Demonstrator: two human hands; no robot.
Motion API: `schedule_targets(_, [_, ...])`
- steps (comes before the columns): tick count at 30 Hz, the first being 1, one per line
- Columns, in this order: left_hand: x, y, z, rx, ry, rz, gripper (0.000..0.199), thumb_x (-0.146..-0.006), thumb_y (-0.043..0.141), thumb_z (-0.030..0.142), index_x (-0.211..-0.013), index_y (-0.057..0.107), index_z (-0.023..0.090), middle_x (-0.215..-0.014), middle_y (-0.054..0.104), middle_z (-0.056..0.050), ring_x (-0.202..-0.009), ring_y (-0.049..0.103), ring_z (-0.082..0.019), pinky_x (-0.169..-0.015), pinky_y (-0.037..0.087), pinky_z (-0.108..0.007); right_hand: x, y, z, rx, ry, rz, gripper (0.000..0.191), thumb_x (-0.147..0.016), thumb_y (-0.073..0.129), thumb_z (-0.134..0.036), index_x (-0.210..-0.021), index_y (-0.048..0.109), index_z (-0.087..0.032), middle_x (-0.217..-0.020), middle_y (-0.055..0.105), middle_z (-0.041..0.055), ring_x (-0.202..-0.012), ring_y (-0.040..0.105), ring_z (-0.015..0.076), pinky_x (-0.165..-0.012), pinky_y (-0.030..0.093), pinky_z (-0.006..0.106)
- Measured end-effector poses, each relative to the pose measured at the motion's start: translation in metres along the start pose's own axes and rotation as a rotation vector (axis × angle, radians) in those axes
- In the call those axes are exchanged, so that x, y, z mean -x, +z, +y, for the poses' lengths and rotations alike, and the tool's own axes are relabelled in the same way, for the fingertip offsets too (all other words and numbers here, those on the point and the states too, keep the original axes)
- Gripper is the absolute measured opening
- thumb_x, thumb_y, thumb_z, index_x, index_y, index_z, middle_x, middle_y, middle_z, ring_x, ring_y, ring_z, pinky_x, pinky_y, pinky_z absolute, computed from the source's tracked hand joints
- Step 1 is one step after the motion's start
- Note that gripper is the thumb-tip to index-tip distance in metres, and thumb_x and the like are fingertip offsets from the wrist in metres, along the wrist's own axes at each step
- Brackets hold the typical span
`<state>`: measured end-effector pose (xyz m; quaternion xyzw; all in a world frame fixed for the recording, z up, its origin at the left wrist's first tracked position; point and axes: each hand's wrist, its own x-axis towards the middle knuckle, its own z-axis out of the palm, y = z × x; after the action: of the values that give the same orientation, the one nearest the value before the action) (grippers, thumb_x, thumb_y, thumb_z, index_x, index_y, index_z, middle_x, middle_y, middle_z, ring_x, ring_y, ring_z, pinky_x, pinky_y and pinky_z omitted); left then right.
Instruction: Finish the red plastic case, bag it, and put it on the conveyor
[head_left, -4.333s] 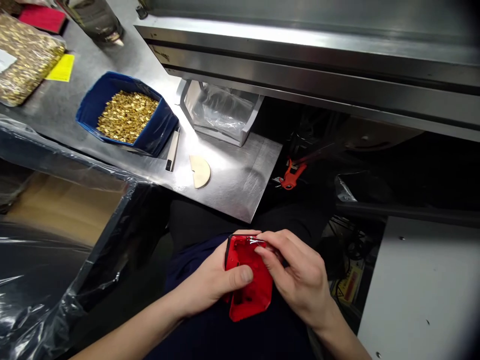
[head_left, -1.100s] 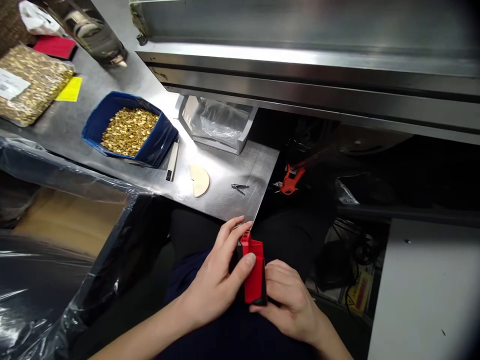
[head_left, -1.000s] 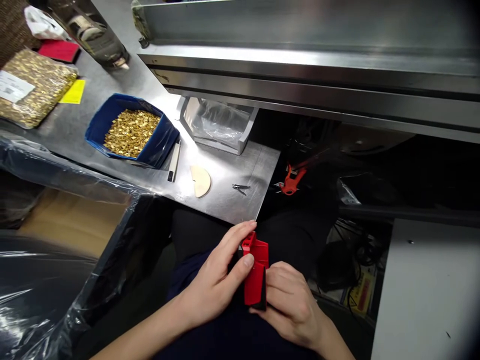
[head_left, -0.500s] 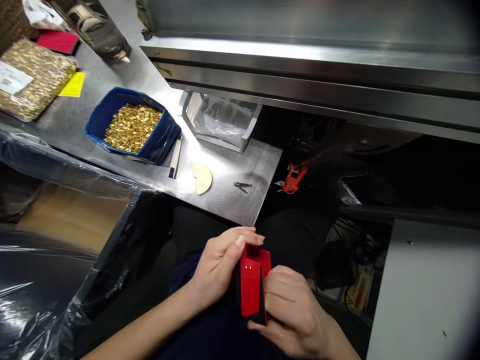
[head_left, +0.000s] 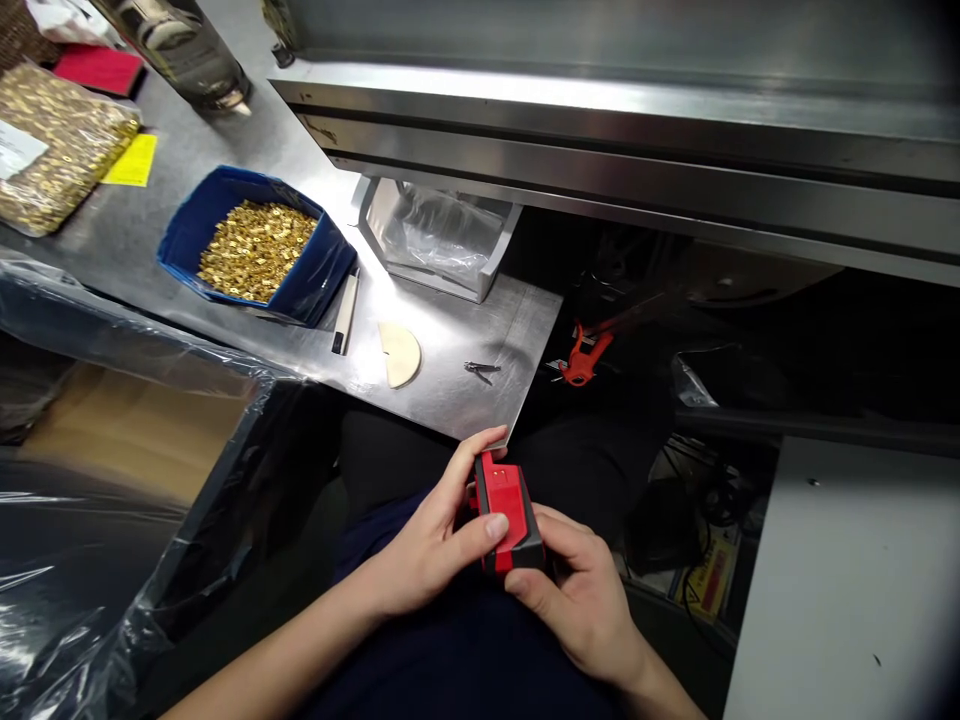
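A red and black box-like object (head_left: pixel 510 510) is held between both hands over the lap, just off the near corner of the metal table. My left hand (head_left: pixel 442 535) grips its left side, with the thumb across the red face and the fingers at the far end. At its lower right, my right hand (head_left: pixel 581 590) wraps round the edge, thumb on the near black corner. Beyond the hands, a small metal clipper (head_left: pixel 481 370) and a cream half-disc (head_left: pixel 400 354) lie on the table.
A blue bin (head_left: pixel 300 285) of gold-coloured pieces, a white-handled tool (head_left: pixel 346 312) and a grey bin (head_left: pixel 487 280) holding plastic bags stand on the metal table (head_left: pixel 450 410). A metal beam (head_left: pixel 600 165) crosses above. Orange-handled pliers (head_left: pixel 585 358) are to the right.
The red and black object has been turned, so a broader red face shows. My left thumb has moved down onto that face, and my right hand has shifted round the near corner.
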<state>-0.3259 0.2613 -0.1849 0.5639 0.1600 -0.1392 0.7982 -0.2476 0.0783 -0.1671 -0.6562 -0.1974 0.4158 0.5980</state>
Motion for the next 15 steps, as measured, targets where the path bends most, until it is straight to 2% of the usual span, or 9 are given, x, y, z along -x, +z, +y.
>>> schedule_targets(3, [0.001, -0.004, -0.004, -0.083, 0.08, -0.034, 0.074, -0.09, 0.065, 0.062, -0.154, 0.04, 0.034, -0.172, 0.011, -0.007, -0.156, 0.014, -0.042, -0.126, 0.023, -0.06, -0.002, 0.002, -0.002, -0.015, 0.038, 0.022, 0.013, -0.09, 0.072, -0.037, -0.094, 0.074, -0.024, -0.091, 0.07, 0.003, -0.085, 0.063, 0.0203, -0.09, 0.052, 0.031])
schedule_targets(6, [0.002, -0.005, -0.009, -0.089, 0.113, -0.046, 0.067, -0.086, 0.068, 0.065, -0.145, 0.053, 0.036, -0.173, 0.003, -0.003, -0.155, 0.018, -0.043, -0.124, 0.027, -0.059, -0.003, 0.004, -0.006, -0.024, 0.086, 0.033, 0.01, -0.089, 0.073, -0.033, -0.091, 0.073, -0.023, -0.087, 0.068, 0.0017, -0.079, 0.06, 0.0182, -0.09, 0.052, 0.031])
schedule_targets(10, [0.004, -0.004, -0.009, -0.08, 0.154, -0.029, 0.064, -0.084, 0.072, 0.063, -0.14, 0.06, 0.035, -0.172, 0.01, -0.005, -0.149, 0.033, -0.041, -0.123, 0.03, -0.057, -0.003, 0.007, -0.009, -0.035, 0.122, 0.047, 0.011, -0.087, 0.077, -0.033, -0.09, 0.074, -0.023, -0.083, 0.066, 0.0006, -0.077, 0.058, 0.0168, -0.089, 0.052, 0.031])
schedule_targets(12, [0.004, -0.003, -0.007, -0.074, 0.147, -0.011, 0.055, -0.088, 0.069, 0.06, -0.135, 0.065, 0.033, -0.169, 0.022, -0.006, -0.145, 0.04, -0.04, -0.122, 0.032, -0.056, -0.003, 0.009, -0.01, -0.055, 0.152, 0.041, 0.013, -0.088, 0.076, -0.034, -0.094, 0.075, -0.023, -0.086, 0.068, 0.0016, -0.079, 0.06, 0.0173, -0.084, 0.053, 0.03])
schedule_targets(15, [0.003, 0.001, -0.006, -0.11, 0.112, 0.056, 0.041, -0.097, 0.056, 0.053, -0.126, 0.072, 0.029, -0.161, 0.04, -0.008, -0.145, 0.041, -0.038, -0.121, 0.035, -0.053, -0.002, 0.013, -0.008, -0.121, 0.231, 0.036, 0.021, -0.091, 0.073, -0.039, -0.102, 0.075, -0.022, -0.093, 0.07, 0.0037, -0.08, 0.063, 0.0174, -0.073, 0.054, 0.027])
